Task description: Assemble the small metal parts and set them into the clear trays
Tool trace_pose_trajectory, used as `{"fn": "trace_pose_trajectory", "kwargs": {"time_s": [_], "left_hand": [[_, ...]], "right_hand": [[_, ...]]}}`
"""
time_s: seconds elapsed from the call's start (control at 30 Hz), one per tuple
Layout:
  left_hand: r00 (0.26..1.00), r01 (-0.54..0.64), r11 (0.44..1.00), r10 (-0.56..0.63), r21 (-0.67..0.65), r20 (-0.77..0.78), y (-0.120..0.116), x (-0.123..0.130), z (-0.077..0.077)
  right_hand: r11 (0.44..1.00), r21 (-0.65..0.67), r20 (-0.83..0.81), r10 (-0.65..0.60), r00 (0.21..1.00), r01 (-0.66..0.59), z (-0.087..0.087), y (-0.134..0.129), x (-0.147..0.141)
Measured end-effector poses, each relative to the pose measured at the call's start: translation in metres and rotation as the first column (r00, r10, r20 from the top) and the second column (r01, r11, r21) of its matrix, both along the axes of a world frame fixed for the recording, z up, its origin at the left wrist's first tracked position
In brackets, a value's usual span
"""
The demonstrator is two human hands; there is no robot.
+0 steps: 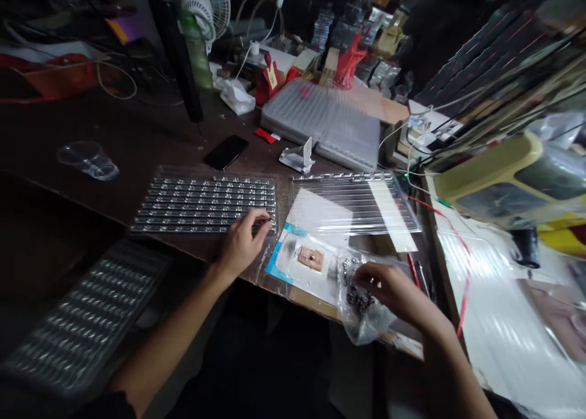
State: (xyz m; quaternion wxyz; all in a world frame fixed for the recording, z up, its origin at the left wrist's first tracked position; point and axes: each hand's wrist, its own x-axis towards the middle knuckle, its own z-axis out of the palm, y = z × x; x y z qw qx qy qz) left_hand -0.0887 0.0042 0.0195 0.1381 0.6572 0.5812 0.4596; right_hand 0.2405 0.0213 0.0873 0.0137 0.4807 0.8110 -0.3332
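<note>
My left hand [245, 240] is closed in a pinch over the right end of a clear tray filled with rows of small shiny metal parts [206, 202]. Whatever lies between its fingertips is too small to name. On the right, my right hand [389, 284] reaches with bent, closed fingers into a clear plastic bag [366, 327] of small dark metal parts [359, 297]; its fingertips are partly hidden there. Between the hands, a small brown block [310, 258] sits on a white board with blue tape [280, 263] at its edge.
Behind the board lies a clear ridged tray [361, 202] with a white strip across it. A phone [226, 152], a clear plastic cup [89, 160] and stacked trays [320, 123] stand farther back. Another filled tray [86, 315] is at lower left. A yellow-framed machine [494, 174] is at right.
</note>
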Motion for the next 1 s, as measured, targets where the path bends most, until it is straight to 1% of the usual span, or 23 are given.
{"fn": "trace_pose_trajectory", "kwargs": {"time_s": [0.03, 0.1, 0.17, 0.23, 0.33, 0.43, 0.57, 0.63, 0.73, 0.87, 1.0], "left_hand": [[0.999, 0.010, 1.000, -0.010, 0.013, -0.046, 0.000, -0.007, 0.001], [0.981, 0.046, 0.999, -0.043, 0.011, -0.191, -0.001, -0.013, 0.003], [0.933, 0.053, 0.998, -0.058, -0.025, -0.354, 0.000, -0.013, 0.007], [0.874, 0.022, 0.998, -0.050, -0.062, -0.483, 0.002, -0.007, 0.010], [0.802, -0.009, 0.995, -0.051, -0.098, -0.595, 0.004, -0.001, 0.015], [0.751, -0.038, 0.995, -0.033, -0.092, -0.660, 0.004, -0.004, 0.019], [0.657, -0.024, 0.996, -0.053, -0.091, -0.752, 0.003, -0.011, 0.024], [0.626, -0.012, 0.995, -0.071, -0.101, -0.777, 0.002, -0.012, 0.027], [0.600, -0.015, 0.994, -0.076, -0.105, -0.796, 0.003, -0.009, 0.029], [0.584, -0.018, 0.994, -0.074, -0.104, -0.808, 0.007, -0.007, 0.032], [0.595, 0.004, 0.997, -0.068, -0.082, -0.801, 0.010, -0.010, 0.032]], "right_hand": [[0.999, 0.038, -0.060, 0.002, 0.998, 0.000, 0.001, 0.006, 0.001], [0.990, 0.134, -0.199, -0.008, 0.980, 0.036, 0.000, 0.016, 0.004], [0.968, 0.225, -0.342, -0.027, 0.939, 0.110, -0.005, 0.023, 0.008], [0.942, 0.284, -0.460, -0.029, 0.887, 0.179, -0.014, 0.023, 0.010], [0.922, 0.321, -0.553, -0.002, 0.833, 0.215, -0.027, 0.018, 0.011], [0.906, 0.346, -0.619, 0.025, 0.785, 0.244, -0.032, 0.013, 0.009], [0.890, 0.357, -0.717, 0.066, 0.694, 0.284, -0.027, 0.009, 0.011], [0.888, 0.356, -0.740, 0.078, 0.668, 0.290, -0.025, 0.007, 0.012], [0.889, 0.351, -0.748, 0.079, 0.659, 0.293, -0.026, 0.007, 0.013], [0.890, 0.351, -0.735, 0.068, 0.675, 0.292, -0.031, 0.009, 0.011], [0.876, 0.366, -0.711, 0.046, 0.702, 0.313, -0.036, 0.015, 0.011]]}}
